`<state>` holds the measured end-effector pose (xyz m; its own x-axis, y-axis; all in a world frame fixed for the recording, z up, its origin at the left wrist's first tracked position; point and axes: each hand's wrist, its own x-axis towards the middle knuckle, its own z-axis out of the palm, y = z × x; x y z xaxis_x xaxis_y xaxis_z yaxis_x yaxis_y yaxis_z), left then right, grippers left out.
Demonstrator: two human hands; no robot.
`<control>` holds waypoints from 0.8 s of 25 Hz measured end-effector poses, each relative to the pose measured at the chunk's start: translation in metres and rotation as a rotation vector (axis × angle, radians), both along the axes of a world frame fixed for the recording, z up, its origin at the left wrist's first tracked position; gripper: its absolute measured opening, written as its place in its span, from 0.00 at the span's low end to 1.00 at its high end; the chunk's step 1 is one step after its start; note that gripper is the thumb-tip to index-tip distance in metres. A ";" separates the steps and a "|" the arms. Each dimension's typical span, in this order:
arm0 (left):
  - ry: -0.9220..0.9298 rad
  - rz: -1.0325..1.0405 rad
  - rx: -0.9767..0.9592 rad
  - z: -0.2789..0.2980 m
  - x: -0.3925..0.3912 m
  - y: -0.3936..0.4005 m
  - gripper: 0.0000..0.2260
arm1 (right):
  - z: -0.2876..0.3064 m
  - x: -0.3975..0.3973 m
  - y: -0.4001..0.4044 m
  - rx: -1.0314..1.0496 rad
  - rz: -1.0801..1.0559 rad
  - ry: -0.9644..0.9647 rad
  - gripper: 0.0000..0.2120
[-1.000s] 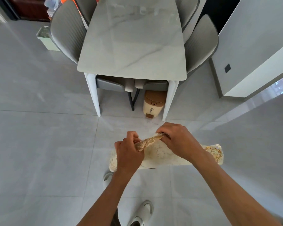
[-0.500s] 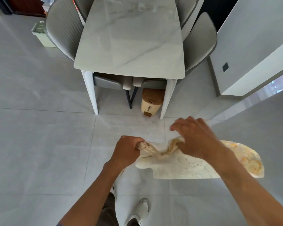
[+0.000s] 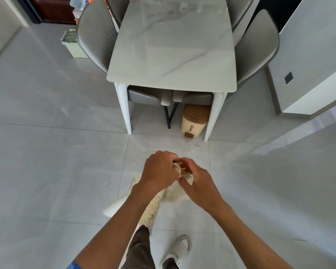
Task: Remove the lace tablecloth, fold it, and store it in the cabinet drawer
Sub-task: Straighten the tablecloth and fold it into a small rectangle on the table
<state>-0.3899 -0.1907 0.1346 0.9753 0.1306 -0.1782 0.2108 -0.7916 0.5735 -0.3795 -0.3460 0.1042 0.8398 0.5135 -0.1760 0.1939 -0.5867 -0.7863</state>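
There is one marble-topped table (image 3: 173, 49) at the far centre, with two of its white legs (image 3: 123, 108) showing at the near end. Four grey chairs (image 3: 94, 33) stand around it, two on the left and two on the right. One small bin (image 3: 194, 121) sits under the table. One cabinet (image 3: 316, 55) stands at the far right. Two hands (image 3: 160, 173) hold one lace tablecloth (image 3: 151, 208), and one white slipper (image 3: 179, 249) shows near the bottom.

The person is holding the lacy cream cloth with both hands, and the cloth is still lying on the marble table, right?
Not quite. Both the left hand and right hand do hold the cream lace tablecloth, but the head view shows it hanging in the air, off the grey marble table.
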 end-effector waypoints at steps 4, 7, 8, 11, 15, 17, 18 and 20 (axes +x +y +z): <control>-0.003 0.083 -0.092 -0.003 -0.008 0.016 0.09 | -0.001 0.009 0.021 0.037 -0.038 -0.102 0.12; -0.010 0.154 -0.216 -0.013 -0.017 0.031 0.04 | -0.001 0.014 0.029 0.049 0.003 -0.164 0.12; -0.011 0.173 -0.263 -0.018 -0.022 0.035 0.05 | 0.001 0.018 0.030 0.054 0.011 -0.182 0.12; 0.017 0.208 -0.428 -0.040 -0.045 0.033 0.06 | 0.008 0.026 0.029 -0.014 0.145 -0.219 0.12; 0.100 0.177 -0.532 -0.053 -0.056 0.021 0.10 | 0.014 0.037 0.013 -0.188 0.347 -0.208 0.10; 0.101 0.082 -0.459 -0.043 -0.041 0.026 0.11 | 0.018 0.051 -0.002 -0.240 0.381 -0.192 0.08; 0.106 0.027 -0.409 -0.036 -0.031 0.029 0.09 | 0.019 0.056 -0.008 -0.257 0.399 -0.188 0.06; 0.132 -0.072 -0.317 -0.019 -0.011 0.036 0.09 | 0.019 0.057 -0.013 -0.263 0.441 -0.197 0.07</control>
